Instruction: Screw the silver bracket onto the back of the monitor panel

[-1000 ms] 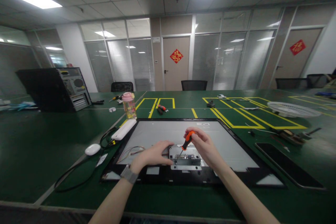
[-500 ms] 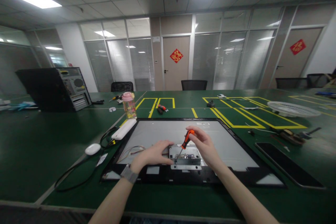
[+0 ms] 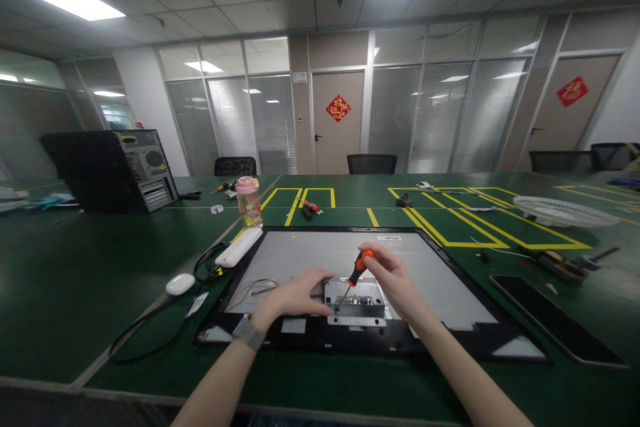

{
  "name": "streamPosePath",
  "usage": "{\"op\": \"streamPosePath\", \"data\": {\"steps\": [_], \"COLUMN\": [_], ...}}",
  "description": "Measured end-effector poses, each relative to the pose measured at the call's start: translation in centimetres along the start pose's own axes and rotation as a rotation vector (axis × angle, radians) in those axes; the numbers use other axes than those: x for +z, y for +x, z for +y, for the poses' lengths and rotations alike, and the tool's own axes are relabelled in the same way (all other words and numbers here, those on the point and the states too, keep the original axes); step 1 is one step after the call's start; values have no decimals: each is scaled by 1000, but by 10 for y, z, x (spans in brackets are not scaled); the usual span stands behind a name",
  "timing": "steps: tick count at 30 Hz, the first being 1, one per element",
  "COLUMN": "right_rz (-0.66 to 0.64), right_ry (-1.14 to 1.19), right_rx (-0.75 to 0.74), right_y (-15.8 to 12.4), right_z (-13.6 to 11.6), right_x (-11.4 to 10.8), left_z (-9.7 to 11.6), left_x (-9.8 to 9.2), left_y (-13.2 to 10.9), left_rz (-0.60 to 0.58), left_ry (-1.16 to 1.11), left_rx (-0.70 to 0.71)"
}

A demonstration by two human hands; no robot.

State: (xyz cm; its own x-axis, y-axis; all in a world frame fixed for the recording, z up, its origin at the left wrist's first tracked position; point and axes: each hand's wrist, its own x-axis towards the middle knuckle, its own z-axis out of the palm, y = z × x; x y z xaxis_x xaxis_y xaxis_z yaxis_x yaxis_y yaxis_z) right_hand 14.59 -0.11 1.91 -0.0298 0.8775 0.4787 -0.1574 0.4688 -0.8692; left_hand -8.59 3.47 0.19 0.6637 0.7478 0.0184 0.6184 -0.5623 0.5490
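My right hand (image 3: 393,273) is closed around the orange-and-black handle of a screwdriver (image 3: 359,268). Its shaft slants down to the left, and the tip meets the lower left part of a silver metal bracket (image 3: 357,310). At the bracket's left edge lies my left hand (image 3: 300,293), thumb and fingers spread apart, the fingertips touching or very near the metal. Beneath both hands, a flat display panel (image 3: 310,247) with a grey back and black frame rests on the green table. Thin wires (image 3: 250,287) run across the panel left of the bracket.
A white power strip (image 3: 240,248), a white plug-like piece (image 3: 180,284) with black cable and a pink-lidded bottle (image 3: 249,201) stand on the left. Farther left is a black computer case (image 3: 100,170). A dark flat panel (image 3: 555,320) lies right; pliers (image 3: 310,207) lie behind.
The whole view has shifted slightly. Both hands and the screwdriver keep the same place on the bracket, with no clear movement of the panel.
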Motion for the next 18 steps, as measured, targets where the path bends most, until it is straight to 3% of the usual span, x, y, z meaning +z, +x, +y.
{"op": "streamPosePath", "data": {"steps": [6, 12, 18], "right_rz": [-79, 11, -106], "right_ry": [64, -14, 62], "right_rx": [21, -15, 3], "right_y": [0, 1, -1], "right_z": [-2, 2, -6], "right_x": [1, -1, 0], "left_z": [-1, -1, 2], "left_x": [0, 0, -2], "left_y": [-1, -1, -1], "left_rz": [-6, -8, -13], "left_ry": [4, -3, -10], "left_rx": [-13, -1, -15]}}
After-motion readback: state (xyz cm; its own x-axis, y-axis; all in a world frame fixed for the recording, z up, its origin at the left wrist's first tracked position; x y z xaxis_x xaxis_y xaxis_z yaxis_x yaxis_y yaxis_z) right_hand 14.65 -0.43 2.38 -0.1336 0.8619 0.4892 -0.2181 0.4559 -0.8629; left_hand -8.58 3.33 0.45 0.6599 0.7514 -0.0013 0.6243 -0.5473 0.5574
